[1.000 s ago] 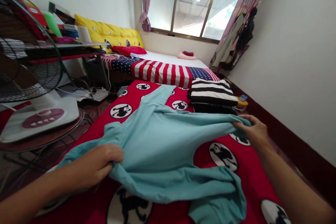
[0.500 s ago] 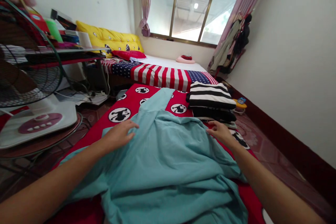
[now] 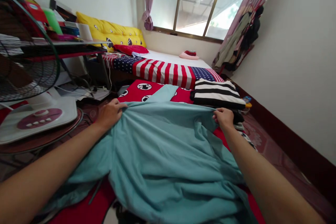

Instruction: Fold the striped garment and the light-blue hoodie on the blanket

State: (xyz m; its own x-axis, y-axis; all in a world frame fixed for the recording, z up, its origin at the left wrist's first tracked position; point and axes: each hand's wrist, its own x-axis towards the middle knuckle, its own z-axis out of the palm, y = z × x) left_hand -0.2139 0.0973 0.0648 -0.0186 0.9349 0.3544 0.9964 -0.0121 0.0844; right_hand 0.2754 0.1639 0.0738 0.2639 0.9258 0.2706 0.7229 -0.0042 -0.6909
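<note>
A teal long garment [image 3: 162,147] with a sleeve and a tie strip spreads across a red cloth with round black-and-white prints [image 3: 154,86]. My left hand [image 3: 109,113] pinches its far left corner. At the far right corner, my right hand [image 3: 223,116] is closed on the same garment. The far edge is pulled taut between both hands, slightly lifted, while the near part lies in loose folds. Beyond that edge, a flat teal strip [image 3: 164,93] rests on the red cloth.
Beside my right hand stands a stack of folded clothes, a black-and-white striped one [image 3: 219,93] on top. A fan [image 3: 39,112] sits on a round stool at left, near a cluttered desk [image 3: 76,47]. A bed with a flag-patterned cover [image 3: 162,71] lies beyond, under the window.
Both hands have closed on the garment's far corners and moved apart. The far edge has gone from rumpled to stretched and raised. The view has shifted slightly.
</note>
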